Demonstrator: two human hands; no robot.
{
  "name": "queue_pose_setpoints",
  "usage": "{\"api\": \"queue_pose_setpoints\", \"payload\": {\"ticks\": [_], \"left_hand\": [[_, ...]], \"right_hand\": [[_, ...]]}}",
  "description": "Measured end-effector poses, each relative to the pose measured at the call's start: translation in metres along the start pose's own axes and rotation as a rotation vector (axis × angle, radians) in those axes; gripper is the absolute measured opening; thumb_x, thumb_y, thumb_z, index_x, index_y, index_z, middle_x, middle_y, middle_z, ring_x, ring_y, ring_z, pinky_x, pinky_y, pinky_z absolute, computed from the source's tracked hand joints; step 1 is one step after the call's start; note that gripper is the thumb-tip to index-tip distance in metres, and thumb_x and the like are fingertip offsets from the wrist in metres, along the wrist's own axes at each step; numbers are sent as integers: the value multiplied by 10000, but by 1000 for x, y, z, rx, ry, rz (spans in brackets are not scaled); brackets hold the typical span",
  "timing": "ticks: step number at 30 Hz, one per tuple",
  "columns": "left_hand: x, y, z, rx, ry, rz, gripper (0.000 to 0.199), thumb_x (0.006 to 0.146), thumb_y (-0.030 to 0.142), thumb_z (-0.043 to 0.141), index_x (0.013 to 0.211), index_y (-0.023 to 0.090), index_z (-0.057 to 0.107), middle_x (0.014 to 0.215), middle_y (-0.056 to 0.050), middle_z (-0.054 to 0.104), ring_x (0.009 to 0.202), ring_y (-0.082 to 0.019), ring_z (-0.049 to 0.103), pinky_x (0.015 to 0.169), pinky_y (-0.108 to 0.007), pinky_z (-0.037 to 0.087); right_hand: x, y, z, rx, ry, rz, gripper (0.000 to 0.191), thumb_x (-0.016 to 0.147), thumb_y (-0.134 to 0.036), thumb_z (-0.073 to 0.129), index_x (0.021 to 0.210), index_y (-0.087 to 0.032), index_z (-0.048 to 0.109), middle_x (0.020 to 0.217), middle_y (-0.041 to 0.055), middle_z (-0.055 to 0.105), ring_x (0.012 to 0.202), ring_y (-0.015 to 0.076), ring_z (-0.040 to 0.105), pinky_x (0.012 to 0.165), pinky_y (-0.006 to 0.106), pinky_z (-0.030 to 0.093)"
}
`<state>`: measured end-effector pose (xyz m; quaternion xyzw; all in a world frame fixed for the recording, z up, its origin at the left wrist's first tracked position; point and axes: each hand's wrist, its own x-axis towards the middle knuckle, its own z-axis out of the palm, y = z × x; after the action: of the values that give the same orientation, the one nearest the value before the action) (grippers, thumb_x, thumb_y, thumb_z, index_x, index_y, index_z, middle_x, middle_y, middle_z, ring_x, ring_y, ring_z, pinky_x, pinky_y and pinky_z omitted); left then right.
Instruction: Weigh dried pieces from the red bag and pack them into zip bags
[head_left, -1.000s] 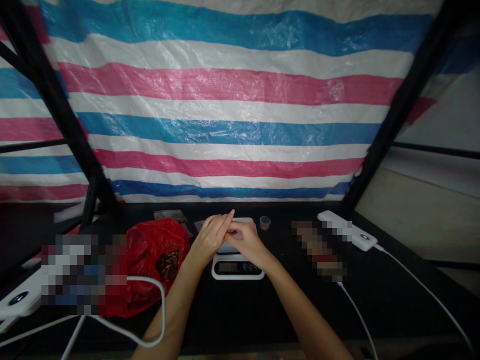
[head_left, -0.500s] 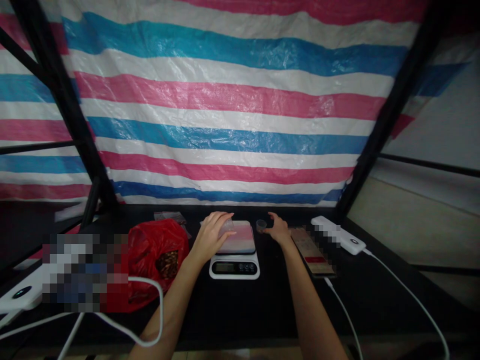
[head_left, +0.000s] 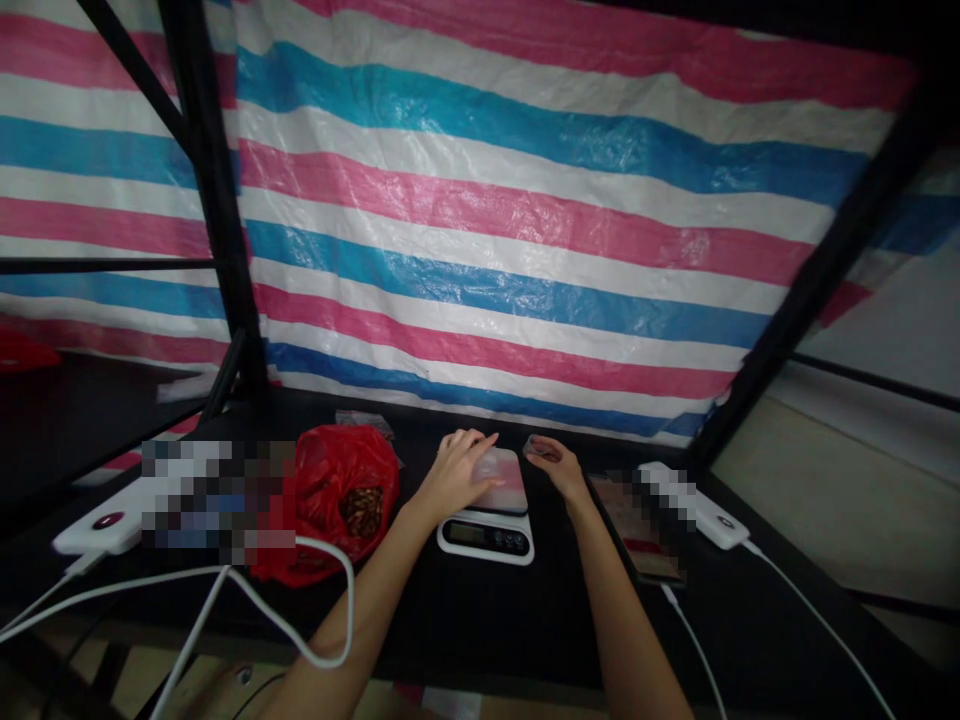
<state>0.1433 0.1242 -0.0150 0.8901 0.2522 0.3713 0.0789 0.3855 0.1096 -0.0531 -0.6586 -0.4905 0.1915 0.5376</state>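
Black table (head_left: 525,625), one scale (head_left: 486,537), two hands (head_left: 456,478) (head_left: 556,470) (both bare)

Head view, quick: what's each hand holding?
Left hand: seems to hold a clear cup on the scale.
Right hand: holding a small cup.

Left forearm (head_left: 366,612): bare, slim, narrowing toward the wrist and running out past the lower frame edge.
Right forearm (head_left: 628,622): bare and slim as well, also running out of frame.
Left hand (head_left: 454,478): bare, with long, slender fingers.
Right hand (head_left: 556,468): bare, narrow at the wrist.
Fingernails: too small to make out.
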Motion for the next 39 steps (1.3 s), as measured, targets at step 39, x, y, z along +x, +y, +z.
{"api": "queue_pose_setpoints", "payload": {"ticks": [39], "left_hand": [[-205,-26,-92,-31,536,-815,372,774,338,518,1084,146,588,741,-36,530,678,-184,569,602,-312,487]], "right_hand": [[-101,-167,159,-1158,-631,-972,315,825,-83,429,1117,-164,514,1067,116,568,870,204,582,677,302,455]]}}
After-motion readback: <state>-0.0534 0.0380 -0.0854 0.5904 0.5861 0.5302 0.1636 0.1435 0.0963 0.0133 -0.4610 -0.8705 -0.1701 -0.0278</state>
